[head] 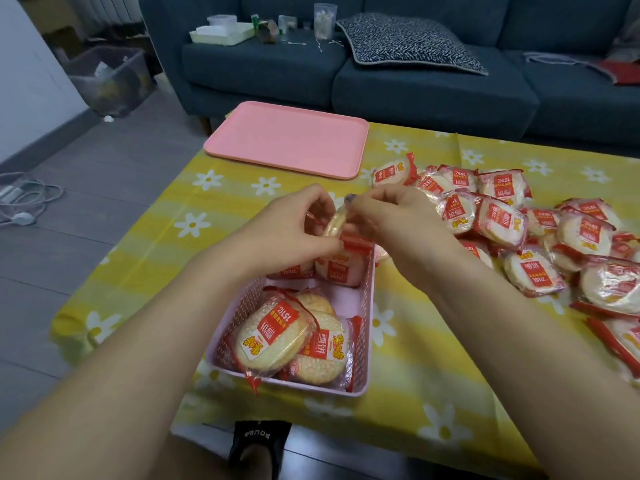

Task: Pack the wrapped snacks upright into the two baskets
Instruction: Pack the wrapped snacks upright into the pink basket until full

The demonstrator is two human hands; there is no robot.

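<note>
A pink perforated basket (366,327) stands on the yellow flowered tablecloth in front of me, with wrapped rice-cracker snacks (277,336) leaning at its near end and others (341,268) standing at its far end. Both my hands hold one wrapped snack (335,224) edge-up above the basket's far end: my left hand (294,226) grips its left side, my right hand (391,220) its right side. A loose pile of wrapped snacks (540,233) lies on the cloth to the right. A second basket is not in view.
A pink tray (287,140) lies at the table's far left corner. A dark blue sofa (415,84) with a cushion and small containers stands behind the table. Cables lie on the floor at left. My foot in a black slipper (259,441) is below the table's near edge.
</note>
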